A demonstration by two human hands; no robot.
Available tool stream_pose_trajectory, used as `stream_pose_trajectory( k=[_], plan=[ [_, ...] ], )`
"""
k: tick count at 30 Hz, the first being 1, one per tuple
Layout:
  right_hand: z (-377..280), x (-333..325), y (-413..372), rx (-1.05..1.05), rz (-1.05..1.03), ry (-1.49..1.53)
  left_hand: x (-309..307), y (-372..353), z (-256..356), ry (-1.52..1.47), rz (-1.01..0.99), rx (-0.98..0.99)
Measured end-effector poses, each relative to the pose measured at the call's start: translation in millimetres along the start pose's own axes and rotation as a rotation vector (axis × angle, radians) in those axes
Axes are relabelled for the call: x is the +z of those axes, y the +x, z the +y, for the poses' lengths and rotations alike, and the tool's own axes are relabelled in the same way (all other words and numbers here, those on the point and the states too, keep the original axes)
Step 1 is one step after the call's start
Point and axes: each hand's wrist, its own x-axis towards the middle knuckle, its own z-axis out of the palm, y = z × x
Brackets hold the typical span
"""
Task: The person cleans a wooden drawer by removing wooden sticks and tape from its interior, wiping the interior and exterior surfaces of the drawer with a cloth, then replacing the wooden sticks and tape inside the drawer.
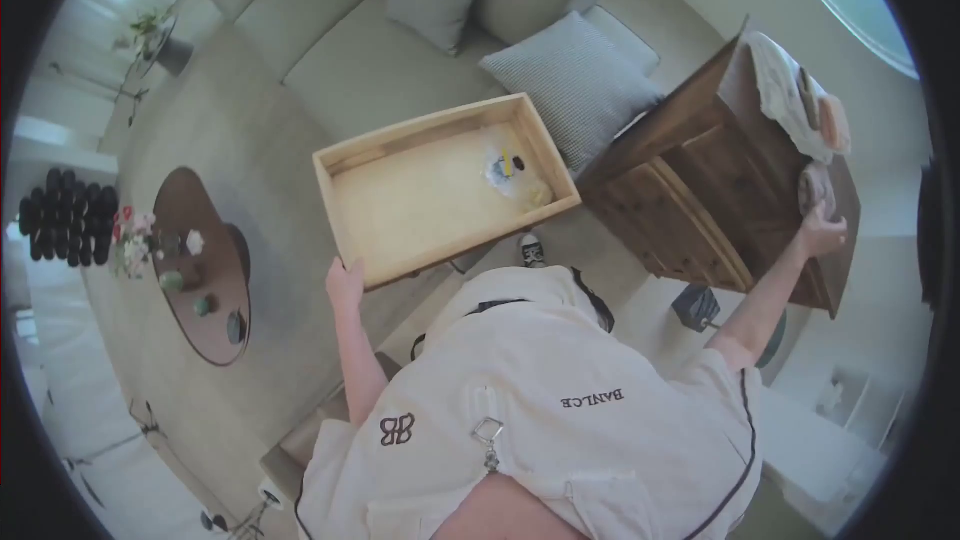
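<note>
My left hand [345, 283] is closed on the near left corner of a pale wooden drawer [420, 265], pulled free as an open box. Inside it, toward the right end, lie a small clear plastic packet [498, 170] with yellow and dark bits and a yellowish item [538, 194]. Out to the right, my right hand [823, 232] is closed around a rolled greyish cloth [816, 188] at the top of a dark brown chest of drawers [690, 200]. Beside that roll sit folded white cloth [785, 90] and a peach cloth [833, 123].
A grey sofa [340, 50] with a striped cushion [575, 80] stands just beyond the drawer. On the left is a low brown table [205, 280] bearing flowers and small ornaments. A dark, boxy object [695, 308] is below the chest. My shoe [531, 250] shows under the drawer.
</note>
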Motion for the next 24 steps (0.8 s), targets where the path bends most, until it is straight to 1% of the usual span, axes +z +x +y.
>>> stream_pose_trajectory(
  k=[2,3,5,6,8,9,11,12,15,17,18,20,21,24],
  plan=[
    [-50.6,-41.1,-21.9,-0.202,0.222,0.138,-3.2,-8.5,12.3,0.02,-0.001,-0.01],
    [-79.6,-57.9,-41.2,-0.256,0.274,0.179,-4.0,-10.5,16.3,0.024,0.001,-0.02],
    [-143.0,-89.2,-97.9,-0.284,-0.002,0.562,-1.8,-10.7,16.4,0.027,0.017,0.008],
    [-166.6,-91.9,-129.5,-0.295,-0.08,0.658,-1.6,-11.0,17.7,0.026,0.021,0.007],
    [-198.4,-71.4,-198.1,-0.582,-0.843,0.606,-3.9,-12.4,23.7,0.025,-0.004,-0.017],
    [-209.7,-59.4,-232.1,-0.657,-1.04,0.579,-3.4,-12.1,24.2,0.024,-0.01,-0.032],
    [-227.9,-29.9,-299.5,-0.944,-1.486,0.441,1.3,-12.0,19.8,-0.016,0.003,-0.017],
    [-232.5,-20.4,-327.9,-1.027,-1.6,0.397,1.3,-13.3,20.2,-0.029,0.009,-0.024],
    [-236.1,-4.3,-384.9,-0.998,-1.714,0.204,3.2,-17.6,28.3,-0.072,-0.003,-0.098],
    [-240.0,-3.5,-399.7,-1.038,-1.76,-0.065,11.5,-17.7,23.2,-0.098,-0.008,-0.12],
    [-241.7,0.5,-406.3,-1.063,-1.771,-0.136,15.7,-17.0,21.2,-0.107,-0.005,-0.14],
    [-243.1,11.4,-420.8,-1.274,-1.703,-0.357,21.9,-15.4,13.5,-0.089,-0.012,-0.138],
    [-245.4,15.7,-428.9,-1.342,-1.682,-0.414,20.7,-14.6,10.7,-0.088,-0.01,-0.152],
    [-248.0,21.4,-432.1,-1.465,-1.562,-0.347,11.8,-15.3,12.3,-0.139,-0.02,-0.222]
  ],
)
